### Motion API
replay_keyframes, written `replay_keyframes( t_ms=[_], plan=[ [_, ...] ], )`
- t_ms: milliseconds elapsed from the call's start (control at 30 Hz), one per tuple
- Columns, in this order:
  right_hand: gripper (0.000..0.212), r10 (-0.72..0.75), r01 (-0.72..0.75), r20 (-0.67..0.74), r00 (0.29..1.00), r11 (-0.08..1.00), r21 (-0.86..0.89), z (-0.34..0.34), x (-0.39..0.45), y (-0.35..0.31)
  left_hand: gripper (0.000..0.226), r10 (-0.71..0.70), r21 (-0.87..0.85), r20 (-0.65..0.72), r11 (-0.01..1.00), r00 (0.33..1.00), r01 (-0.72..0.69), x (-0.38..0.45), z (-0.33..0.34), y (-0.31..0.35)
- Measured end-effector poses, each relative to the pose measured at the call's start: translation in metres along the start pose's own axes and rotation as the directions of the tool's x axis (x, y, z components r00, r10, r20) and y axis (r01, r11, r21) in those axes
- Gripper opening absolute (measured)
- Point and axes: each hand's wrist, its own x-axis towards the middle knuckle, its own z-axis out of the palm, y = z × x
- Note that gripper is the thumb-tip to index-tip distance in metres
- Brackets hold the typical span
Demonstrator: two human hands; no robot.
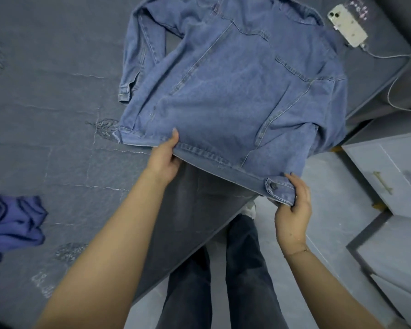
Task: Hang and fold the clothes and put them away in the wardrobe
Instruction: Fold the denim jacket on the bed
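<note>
The jacket [235,91] is matt blue denim with a dark metal button [274,185]. The bed [45,115] cover is grey, rough-textured cloth. The phone [348,24] case looks glossy. The drawer handles [383,182] are brassy metal.

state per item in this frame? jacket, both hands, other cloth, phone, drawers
Blue denim jacket: spread on the dark grey bed, one sleeve folded in, hem lifted at the near edge.
Left hand: grips the hem.
Right hand: grips the buttoned hem corner.
Purple-blue garment: crumpled, unfolded, on the bed.
White phone: lying back up, cable plugged in.
Grey drawers: closed.
</note>
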Motion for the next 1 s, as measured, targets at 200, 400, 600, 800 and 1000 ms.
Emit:
replay_keyframes(
  t_ms=[200,400,600,800,1000],
  plan=[
    [0.052,0.223,-0.24,0.088,0.971,0.902,0.359,0.026,-0.058,-0.011,0.041,0.326,0.008,0.069,0.945,0.943,-0.327,-0.022,0.0,0.028],
    [0.068,0.387,-0.455,0.576,0.72,0.89,-0.029,0.044,-0.062,0.012,0.046,0.027,0.231,-0.255,0.972,0.966,0.034,-0.018,-0.052,-0.028],
    [0.034,0.403,-0.39,0.367,0.838,0.914,-0.113,-0.003,0.0,0.038,0.052,0.038,0.381,-0.409,0.915,0.912,0.133,-0.057,-0.043,-0.123],
    [0.03,0.513,-0.522,0.415,0.751,0.847,-0.102,-0.045,0.096,0.058,0.026,-0.108,0.31,-0.457,0.911,0.883,0.272,-0.081,-0.001,-0.195],
    [0.055,0.439,-0.459,0.28,0.854,0.888,0.008,-0.076,0.187,0.065,0.033,-0.371,-0.244,-0.364,0.923,0.855,0.296,-0.081,0.055,-0.249]
  ],
)
